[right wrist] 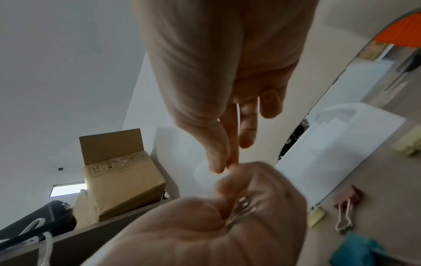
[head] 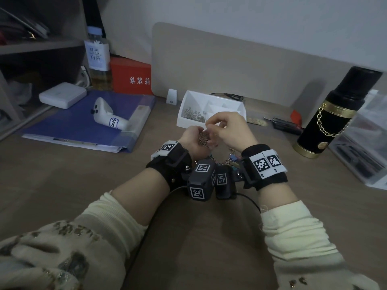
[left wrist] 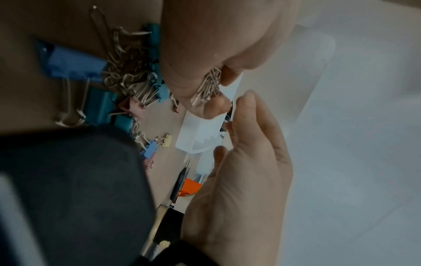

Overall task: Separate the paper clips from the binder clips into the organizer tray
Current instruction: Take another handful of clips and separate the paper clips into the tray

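The left hand (head: pixel 191 139) is cupped, its fingers curled around a loose bunch of paper clips (left wrist: pixel 208 86), and it is held above the desk (head: pixel 83 174), just in front of the organizer tray (head: pixel 181 119), which stands toward the far edge of the desk. The right hand (head: pixel 230 130) is over it with thumb and index finger pressed together at the tips; I cannot tell if a clip is between them. More paper clips already lie in the left compartment of the tray. The binder clips (left wrist: pixel 75 63) lie mixed with some paper clips on the desk under the wrists, toward the near edge. The main risk, I think, is that the clips are hooked into each other: one pulled clip can drag others out, and they fall back among the binder clips. Also the cupped hand may tip and spill before it is over the tray, or drop into a wrong compartment.
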Demonstrator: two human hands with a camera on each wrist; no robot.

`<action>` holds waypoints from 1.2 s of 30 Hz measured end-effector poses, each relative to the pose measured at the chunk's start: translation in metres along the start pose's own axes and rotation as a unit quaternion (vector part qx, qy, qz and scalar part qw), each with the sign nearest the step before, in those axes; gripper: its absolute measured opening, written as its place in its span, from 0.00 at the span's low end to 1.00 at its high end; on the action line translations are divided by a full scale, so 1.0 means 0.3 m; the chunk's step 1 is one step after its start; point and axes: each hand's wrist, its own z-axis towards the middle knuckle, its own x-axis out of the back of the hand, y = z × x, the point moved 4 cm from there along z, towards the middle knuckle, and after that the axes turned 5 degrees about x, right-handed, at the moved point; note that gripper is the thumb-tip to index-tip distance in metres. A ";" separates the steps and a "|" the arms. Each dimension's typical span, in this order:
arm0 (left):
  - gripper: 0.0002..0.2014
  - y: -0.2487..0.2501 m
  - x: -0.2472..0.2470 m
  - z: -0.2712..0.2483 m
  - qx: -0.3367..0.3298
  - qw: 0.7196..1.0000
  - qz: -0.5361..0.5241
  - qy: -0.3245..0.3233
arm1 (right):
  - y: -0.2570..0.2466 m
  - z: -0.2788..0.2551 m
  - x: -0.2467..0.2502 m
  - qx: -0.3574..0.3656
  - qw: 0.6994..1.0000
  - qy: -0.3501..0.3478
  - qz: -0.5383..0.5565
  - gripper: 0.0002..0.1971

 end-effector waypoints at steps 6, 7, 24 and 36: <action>0.18 -0.010 -0.006 -0.016 0.017 0.998 0.059 -0.007 | 0.126 0.006 0.087 -0.068 0.995 0.013 -0.075 0.05; 0.18 -0.010 -0.007 -0.017 0.016 0.998 0.067 -0.003 | 0.153 0.002 0.097 -0.089 0.992 0.005 -0.094 0.06; 0.21 -0.009 -0.006 0.002 -0.013 0.993 0.115 0.036 | 0.255 -0.073 0.079 -0.263 0.948 -0.147 -0.103 0.06; 0.21 0.002 -0.003 0.002 -0.016 0.993 0.114 0.038 | 0.272 -0.078 0.093 -0.275 0.955 -0.076 -0.087 0.11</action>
